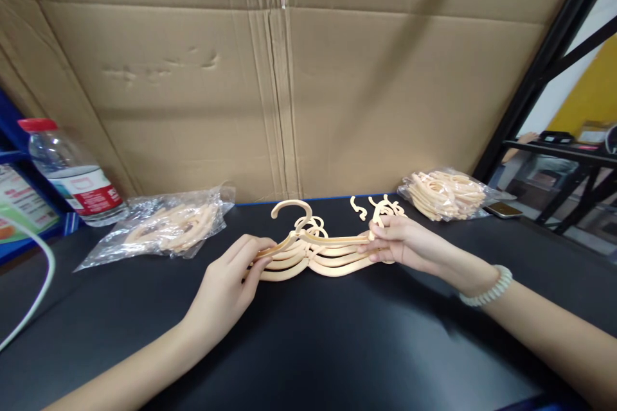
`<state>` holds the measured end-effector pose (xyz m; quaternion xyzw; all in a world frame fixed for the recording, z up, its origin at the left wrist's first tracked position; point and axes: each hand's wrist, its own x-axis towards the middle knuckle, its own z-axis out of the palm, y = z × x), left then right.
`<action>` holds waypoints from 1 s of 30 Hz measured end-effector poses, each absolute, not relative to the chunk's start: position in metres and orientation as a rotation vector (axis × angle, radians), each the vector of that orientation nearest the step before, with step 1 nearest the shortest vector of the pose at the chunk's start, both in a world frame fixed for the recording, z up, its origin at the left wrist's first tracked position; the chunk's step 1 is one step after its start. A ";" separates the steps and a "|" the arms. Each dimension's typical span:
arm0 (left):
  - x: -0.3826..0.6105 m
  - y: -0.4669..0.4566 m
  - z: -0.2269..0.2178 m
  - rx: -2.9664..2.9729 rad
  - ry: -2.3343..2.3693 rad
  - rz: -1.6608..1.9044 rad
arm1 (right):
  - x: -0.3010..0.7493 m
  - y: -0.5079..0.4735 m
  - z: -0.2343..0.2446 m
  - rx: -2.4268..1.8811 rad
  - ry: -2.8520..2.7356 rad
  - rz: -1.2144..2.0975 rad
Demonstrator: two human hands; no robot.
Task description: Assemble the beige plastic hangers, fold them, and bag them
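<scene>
the left hand (226,279) pinches one end of a cream hanger (332,241) and the right hand (405,244) grips the other, so it spans between them, hook upward, over more hangers (337,268) lying on the black table (308,353). small curved pieces (357,207) lie just behind the right hand. farther out are a left plastic bag (168,225) beside a red-capped bottle (81,173), a right plastic bag (443,196), and cardboard (385,77) behind.

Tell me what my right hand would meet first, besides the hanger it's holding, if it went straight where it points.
Most likely the other hangers, which lie just below the held hanger in the picture. Your right hand points leftward, but depth is unclear; it might pass above them.
</scene>
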<state>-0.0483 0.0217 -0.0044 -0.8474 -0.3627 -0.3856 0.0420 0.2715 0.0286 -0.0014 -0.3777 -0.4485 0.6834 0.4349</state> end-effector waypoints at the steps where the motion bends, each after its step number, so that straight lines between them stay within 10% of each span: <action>1: -0.048 0.021 -0.004 -2.593 -1.106 -1.177 | 0.272 0.028 -0.001 -0.939 -1.113 1.717; 30: -0.047 0.019 -0.008 -2.633 -1.117 -1.176 | 0.251 0.018 0.000 -1.038 -1.250 1.298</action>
